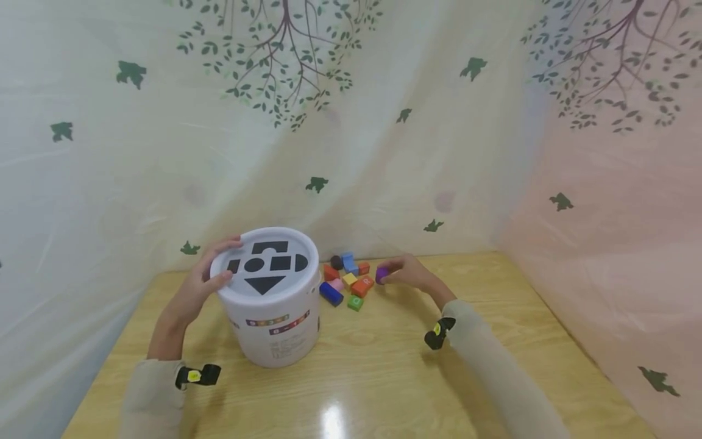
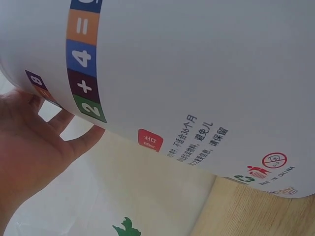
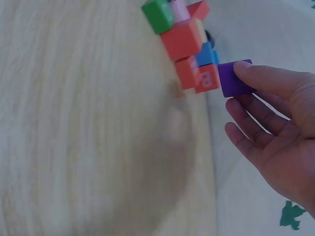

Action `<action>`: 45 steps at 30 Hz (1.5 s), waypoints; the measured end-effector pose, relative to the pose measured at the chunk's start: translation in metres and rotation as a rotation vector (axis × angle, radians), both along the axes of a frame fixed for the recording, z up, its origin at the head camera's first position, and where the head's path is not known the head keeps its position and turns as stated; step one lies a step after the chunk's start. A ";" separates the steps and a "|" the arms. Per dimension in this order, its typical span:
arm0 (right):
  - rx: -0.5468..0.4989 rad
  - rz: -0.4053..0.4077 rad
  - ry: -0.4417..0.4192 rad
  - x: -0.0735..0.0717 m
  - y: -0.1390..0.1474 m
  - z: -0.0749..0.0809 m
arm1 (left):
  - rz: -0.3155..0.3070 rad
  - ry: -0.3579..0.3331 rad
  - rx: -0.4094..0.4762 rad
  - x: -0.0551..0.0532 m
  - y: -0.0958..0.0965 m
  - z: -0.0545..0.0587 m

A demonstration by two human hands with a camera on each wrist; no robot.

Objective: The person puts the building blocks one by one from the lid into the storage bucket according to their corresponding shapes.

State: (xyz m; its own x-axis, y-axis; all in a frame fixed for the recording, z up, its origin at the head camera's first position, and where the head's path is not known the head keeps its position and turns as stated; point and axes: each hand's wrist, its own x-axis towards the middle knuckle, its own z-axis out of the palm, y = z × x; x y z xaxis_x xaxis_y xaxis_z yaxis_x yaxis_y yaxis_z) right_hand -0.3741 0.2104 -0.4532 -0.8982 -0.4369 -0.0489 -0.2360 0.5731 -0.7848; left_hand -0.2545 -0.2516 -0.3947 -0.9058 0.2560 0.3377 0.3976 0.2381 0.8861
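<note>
- The purple block (image 1: 381, 276), pinched by the right hand (image 1: 408, 274), may be dropped if loosened.
- The bucket (image 1: 260, 326) may be tipped if pushed by the spread left hand (image 1: 196, 286).

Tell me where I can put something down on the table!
There's bare table between the white bucket and the right sleeve, nearer than the blocks. More lies right of that sleeve. It's crowded between bucket and right hand, where blocks bunch together.
</note>
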 end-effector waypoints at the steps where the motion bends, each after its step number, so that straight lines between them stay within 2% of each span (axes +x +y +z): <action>1: 0.007 0.020 0.006 0.000 -0.002 0.003 | 0.003 0.002 -0.003 0.000 -0.001 0.000; 7: -0.013 0.136 0.022 0.003 -0.015 0.034 | -0.003 0.002 -0.017 -0.001 -0.004 -0.003; 13: -0.060 0.238 0.061 0.009 -0.032 0.069 | -0.005 -0.009 -0.049 -0.001 -0.007 0.001; 19: -0.098 0.249 0.124 0.023 -0.050 0.107 | -0.004 -0.021 -0.112 -0.001 -0.007 0.007; 23: -0.137 0.251 0.147 0.034 -0.068 0.126 | -0.015 -0.019 -0.151 0.000 -0.007 0.011; 30: -0.182 0.324 0.197 0.044 -0.105 0.144 | -0.029 0.002 -0.173 -0.001 -0.013 0.016; 38: -0.236 0.346 0.201 0.048 -0.138 0.151 | -0.054 0.014 -0.180 -0.001 -0.015 0.017; 45: -0.168 0.326 0.261 0.054 -0.165 0.153 | -0.051 0.000 -0.186 -0.003 -0.013 0.017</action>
